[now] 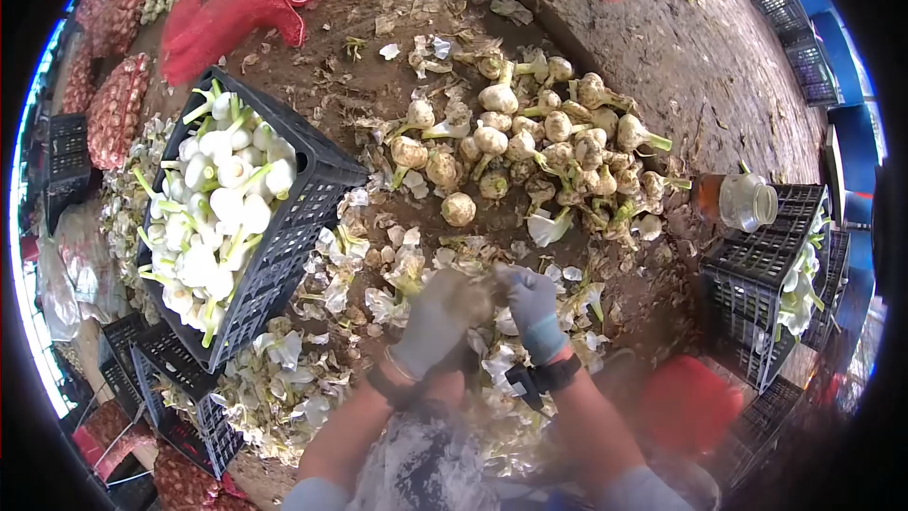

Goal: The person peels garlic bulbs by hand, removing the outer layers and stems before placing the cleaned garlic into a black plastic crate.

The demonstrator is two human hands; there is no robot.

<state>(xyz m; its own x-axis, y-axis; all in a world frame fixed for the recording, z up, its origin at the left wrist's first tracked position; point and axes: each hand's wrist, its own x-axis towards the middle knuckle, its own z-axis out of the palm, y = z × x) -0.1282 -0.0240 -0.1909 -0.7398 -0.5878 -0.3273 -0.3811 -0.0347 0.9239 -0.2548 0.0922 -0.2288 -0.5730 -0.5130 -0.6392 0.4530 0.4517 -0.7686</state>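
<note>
My left hand [433, 322], gloved in grey and blurred by motion, is closed around a brownish unpeeled onion [475, 300] low in the middle of the view. Close by on its right, my right hand [535, 314], also gloved, has its fingers curled together against the onion's side; what they pinch is hidden. Beyond both hands lies a pile of unpeeled onions [558, 142] with dry tan skins and short green sprouts. A tilted black crate [284, 265] on the left is heaped with peeled white onions [222, 199].
Loose skins [284, 388] litter the floor around the hands. A red mesh sack [232, 24] lies at the upper left, with filled sacks [118, 114] beside it. On the right are a glass jar [747, 203], another black crate [757, 274] and a blurred red object [689, 404].
</note>
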